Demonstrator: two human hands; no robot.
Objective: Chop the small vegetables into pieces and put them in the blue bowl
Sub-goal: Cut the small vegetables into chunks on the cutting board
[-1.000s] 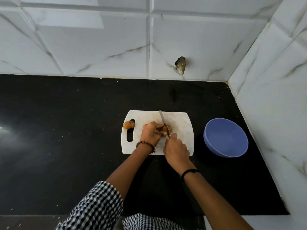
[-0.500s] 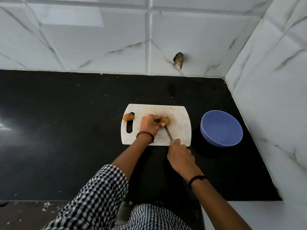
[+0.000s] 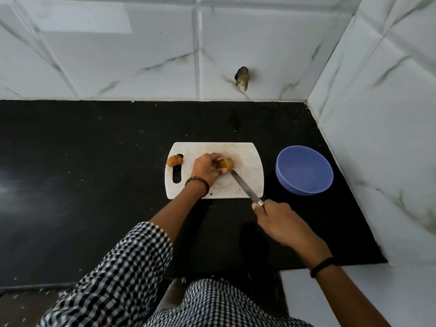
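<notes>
Head view showed chopping barely begun. The left hand [image 3: 205, 169] gripped a small vegetable [image 3: 227, 163], tan-skinned and apparently cut once, on the cutting board [image 3: 247, 159]. The right hand [image 3: 278, 220] clasped the knife [image 3: 244, 185], tip at the vegetable. A second vegetable [image 3: 174, 160] lay whole left of the left hand. The blue bowl [image 3: 306, 185], right of both hands, held nothing.

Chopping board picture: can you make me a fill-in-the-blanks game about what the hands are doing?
1. The right hand grips the handle of a ____.
2. The left hand holds a small vegetable on the white ____.
3. The bowl on the black counter is coloured ____.
4. A second small vegetable lies to the ____ of the left hand.

Missing words: knife, board, blue, left.
</notes>
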